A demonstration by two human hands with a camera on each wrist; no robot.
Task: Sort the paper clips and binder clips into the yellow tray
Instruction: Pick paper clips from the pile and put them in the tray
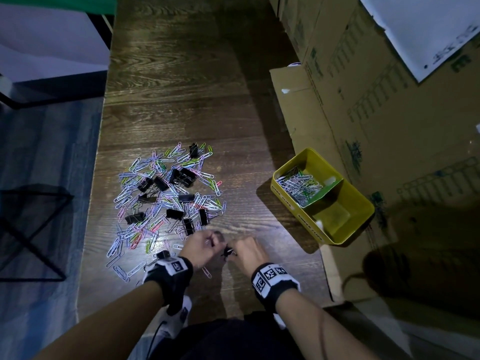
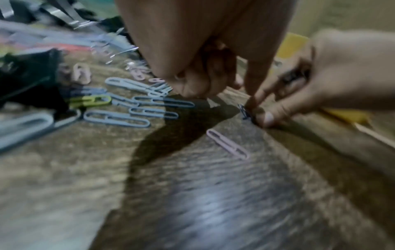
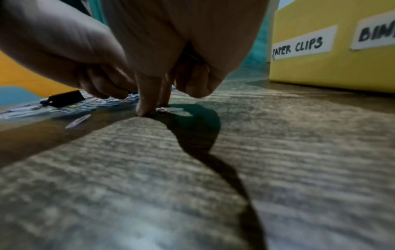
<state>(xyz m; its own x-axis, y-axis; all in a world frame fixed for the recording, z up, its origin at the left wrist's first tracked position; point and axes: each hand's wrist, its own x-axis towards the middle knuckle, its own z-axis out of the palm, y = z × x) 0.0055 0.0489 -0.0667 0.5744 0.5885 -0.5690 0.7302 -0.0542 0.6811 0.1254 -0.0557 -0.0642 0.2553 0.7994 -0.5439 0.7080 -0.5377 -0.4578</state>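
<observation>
Right hand (image 1: 248, 252) pinching a small black binder clip (image 1: 228, 252) on the table; left hand (image 1: 201, 246) curled, maybe holding paper clips, can't tell. Yellow tray (image 1: 345, 227) off right. Risk: clip snaps free, grip's shallow.

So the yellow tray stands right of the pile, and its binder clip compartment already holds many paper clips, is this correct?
Not quite. The yellow tray does stand right of the pile, but the head view shows the paper clips in the farther compartment; the right wrist view labels it PAPER CLIPS.
</observation>
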